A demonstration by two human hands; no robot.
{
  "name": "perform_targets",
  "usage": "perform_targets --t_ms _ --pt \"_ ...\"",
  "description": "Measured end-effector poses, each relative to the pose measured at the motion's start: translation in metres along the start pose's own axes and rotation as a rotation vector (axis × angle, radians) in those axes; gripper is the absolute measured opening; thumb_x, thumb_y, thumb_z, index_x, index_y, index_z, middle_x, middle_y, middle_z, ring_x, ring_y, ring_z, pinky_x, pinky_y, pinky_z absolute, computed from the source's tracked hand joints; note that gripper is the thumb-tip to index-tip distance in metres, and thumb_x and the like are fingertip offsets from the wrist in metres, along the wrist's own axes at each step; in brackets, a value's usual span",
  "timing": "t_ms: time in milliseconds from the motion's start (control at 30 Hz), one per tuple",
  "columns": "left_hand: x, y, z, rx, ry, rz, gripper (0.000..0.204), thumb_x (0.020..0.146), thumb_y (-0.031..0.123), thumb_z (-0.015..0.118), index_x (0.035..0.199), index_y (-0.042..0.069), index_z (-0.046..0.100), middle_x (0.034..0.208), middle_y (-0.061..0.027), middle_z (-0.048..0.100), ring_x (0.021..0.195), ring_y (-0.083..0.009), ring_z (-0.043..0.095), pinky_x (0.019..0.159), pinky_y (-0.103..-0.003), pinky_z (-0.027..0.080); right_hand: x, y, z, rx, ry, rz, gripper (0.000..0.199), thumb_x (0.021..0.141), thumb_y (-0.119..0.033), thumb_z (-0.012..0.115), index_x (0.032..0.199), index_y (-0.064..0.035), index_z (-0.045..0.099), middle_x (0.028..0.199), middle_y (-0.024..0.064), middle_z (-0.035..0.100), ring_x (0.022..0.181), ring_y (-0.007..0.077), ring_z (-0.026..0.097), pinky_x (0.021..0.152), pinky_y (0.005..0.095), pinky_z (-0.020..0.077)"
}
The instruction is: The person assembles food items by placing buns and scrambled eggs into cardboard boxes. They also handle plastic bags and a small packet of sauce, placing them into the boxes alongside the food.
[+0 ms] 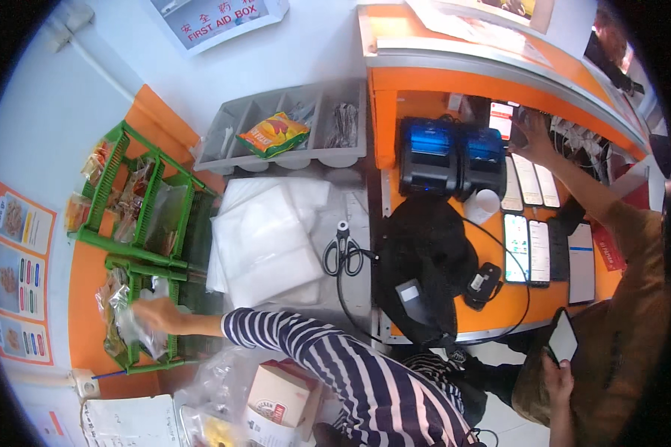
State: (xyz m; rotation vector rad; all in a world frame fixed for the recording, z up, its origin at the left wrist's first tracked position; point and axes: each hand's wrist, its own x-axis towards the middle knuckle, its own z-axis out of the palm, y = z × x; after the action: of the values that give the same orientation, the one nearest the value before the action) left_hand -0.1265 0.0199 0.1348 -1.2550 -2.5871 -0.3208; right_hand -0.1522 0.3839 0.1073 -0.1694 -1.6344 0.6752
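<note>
My left arm, in a navy-and-white striped sleeve, reaches to the lower green rack (173, 328) on the left. There my left hand (160, 316) is closed, its fingers curled against a clear plastic packet (150, 337); the fingertips are partly hidden and blurred. Other wrapped packets (114, 307) lie beside it in the same rack. Just above, the upper green rack (158, 212) holds more packets in several compartments. A stack of white plastic bags (265, 242) lies to the right of the racks. My right hand does not show.
Scissors (342, 253) lie on the grey counter below a grey divided tray (279, 112). A printed box (279, 398) stands near my arm. At right, a co-worker in brown holds a phone (563, 339) and reaches across an orange table (492, 313) with phones, printers (429, 160) and a black bag (425, 261).
</note>
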Motion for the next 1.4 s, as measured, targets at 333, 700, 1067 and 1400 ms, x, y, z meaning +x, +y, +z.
perform_targets --t_ms 333,700,1067,1400 --pt "0.083 0.033 -0.031 -0.221 -0.106 -0.013 0.083 0.062 0.01 0.064 0.129 -0.005 0.019 0.132 -0.0267 0.023 0.124 -0.0375 0.02 0.104 -0.04 0.015 0.032 -0.093 -0.123 0.476 -0.397 0.668 0.022 0.082 -0.026 0.049 0.077 -0.0048 0.054 0.061 0.0083 0.055 0.054 0.0207 0.054 0.05 0.0384 0.0406" --pt "0.03 0.144 -0.058 -0.298 0.222 0.768 0.076 0.065 0.001 0.051 0.134 0.012 0.021 0.135 -0.0136 0.027 0.095 -0.0257 0.055 0.06 -0.031 0.048 0.014 -0.185 -0.077 0.651 -1.019 0.629 0.023 0.08 -0.024 0.049 0.075 -0.0037 0.06 0.069 0.0103 0.058 0.068 0.0206 0.059 0.063 0.0362 0.0452" --pt "0.073 0.013 0.018 -0.934 0.195 -0.087 0.1 0.051 -0.008 0.055 0.135 0.004 0.001 0.139 -0.0179 0.012 0.128 -0.0284 0.017 0.101 -0.031 0.02 0.005 -0.136 -0.008 -0.287 -1.201 -0.091 0.022 0.075 -0.023 0.053 0.079 -0.004 0.063 0.087 0.0169 0.06 0.079 0.0335 0.056 0.073 0.0379 0.0447" --pt "0.052 -0.014 0.055 -0.951 0.139 -0.169 0.095 0.049 -0.004 0.06 0.133 0.006 0.016 0.128 -0.0174 0.033 0.119 -0.0314 0.031 0.099 -0.034 0.026 -0.068 -0.224 -0.127 -0.241 -1.863 -0.094 0.101 0.048 -0.04 0.073 0.133 -0.0164 0.024 0.126 0.0226 0.03 0.112 0.0411 0.033 0.093 0.0503 0.0267"
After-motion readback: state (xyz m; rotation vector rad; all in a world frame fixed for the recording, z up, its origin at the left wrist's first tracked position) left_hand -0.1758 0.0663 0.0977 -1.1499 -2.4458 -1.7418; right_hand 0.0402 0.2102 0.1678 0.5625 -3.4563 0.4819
